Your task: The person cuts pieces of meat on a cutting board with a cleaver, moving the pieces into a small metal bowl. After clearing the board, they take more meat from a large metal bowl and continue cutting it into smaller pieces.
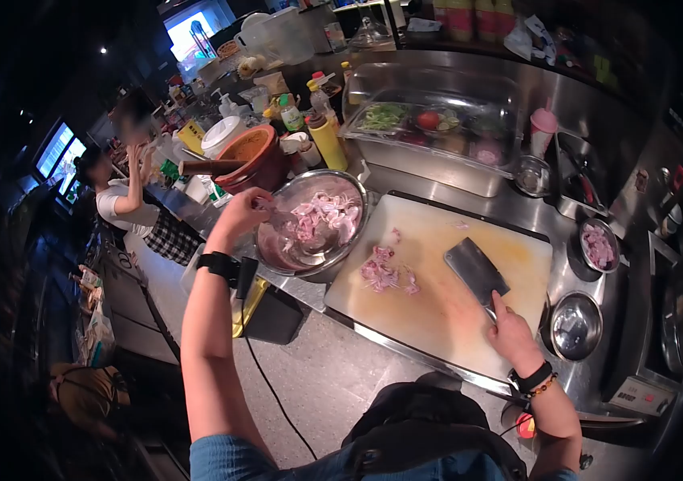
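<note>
My right hand [513, 333] is wrapped round the handle of a cleaver [476, 268], its broad dark blade over the right half of a white cutting board [445, 321]. A small pile of chopped pinkish-purple pieces, like shallot or onion [380, 268], lies on the board's left part. Beyond the board's left edge, a steel mixing bowl [309, 258] contains more pale pink slices [327, 215]. Over that bowl's left rim is my left hand [248, 212], fingers curled together; what they hold, if anything, I cannot make out.
A brown mortar [257, 158] with a wooden pestle [211, 167] stands behind the bowl, beside a yellow bottle [327, 143]. A lidded clear container [429, 120] spans the back. Small steel bowls [575, 327] sit at right. Another person [137, 200] stands at far left.
</note>
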{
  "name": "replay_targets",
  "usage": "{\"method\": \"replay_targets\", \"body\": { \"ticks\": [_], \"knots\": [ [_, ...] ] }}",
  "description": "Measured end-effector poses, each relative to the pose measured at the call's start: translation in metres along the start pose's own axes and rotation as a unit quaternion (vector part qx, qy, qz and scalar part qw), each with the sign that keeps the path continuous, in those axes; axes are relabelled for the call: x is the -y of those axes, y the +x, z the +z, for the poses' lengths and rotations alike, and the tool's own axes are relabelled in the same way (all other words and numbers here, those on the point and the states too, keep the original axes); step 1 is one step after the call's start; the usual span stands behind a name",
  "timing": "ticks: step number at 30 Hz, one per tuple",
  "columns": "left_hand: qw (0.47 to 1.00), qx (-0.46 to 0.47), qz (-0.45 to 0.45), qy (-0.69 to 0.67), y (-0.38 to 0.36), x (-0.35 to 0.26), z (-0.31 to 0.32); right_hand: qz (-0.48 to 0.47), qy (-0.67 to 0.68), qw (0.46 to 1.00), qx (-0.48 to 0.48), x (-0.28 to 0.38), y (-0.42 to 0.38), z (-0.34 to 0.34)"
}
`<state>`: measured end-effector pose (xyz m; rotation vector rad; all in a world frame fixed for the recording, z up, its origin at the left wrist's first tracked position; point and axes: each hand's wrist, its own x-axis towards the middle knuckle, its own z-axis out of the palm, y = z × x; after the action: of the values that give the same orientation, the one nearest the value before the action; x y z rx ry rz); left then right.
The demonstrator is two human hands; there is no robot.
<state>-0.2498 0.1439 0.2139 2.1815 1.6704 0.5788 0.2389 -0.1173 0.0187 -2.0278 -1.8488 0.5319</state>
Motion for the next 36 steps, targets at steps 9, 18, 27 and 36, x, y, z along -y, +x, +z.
{"method": "replay_targets", "body": {
  "ticks": [9, 18, 27, 36],
  "knots": [
    [0.981, 0.103, 0.091, 0.136, -0.039, -0.153, -0.029, 0.172, 0.481, 0.859, 0.037, -0.014, -0.061, -0.030],
    [0.862, 0.368, 0.302, 0.176, -0.027, -0.249, 0.175, 0.182, 0.560, 0.808, -0.039, -0.036, -0.122, -0.045],
    [0.913, 0.250, 0.319, -0.041, -0.020, -0.273, 0.333, 0.171, 0.540, 0.819, -0.097, -0.042, -0.145, -0.052],
    [0.960, 0.032, 0.268, 0.079, -0.120, -0.191, 0.334, 0.099, 0.324, 0.940, -0.041, -0.030, -0.072, -0.054]
  ]
}}
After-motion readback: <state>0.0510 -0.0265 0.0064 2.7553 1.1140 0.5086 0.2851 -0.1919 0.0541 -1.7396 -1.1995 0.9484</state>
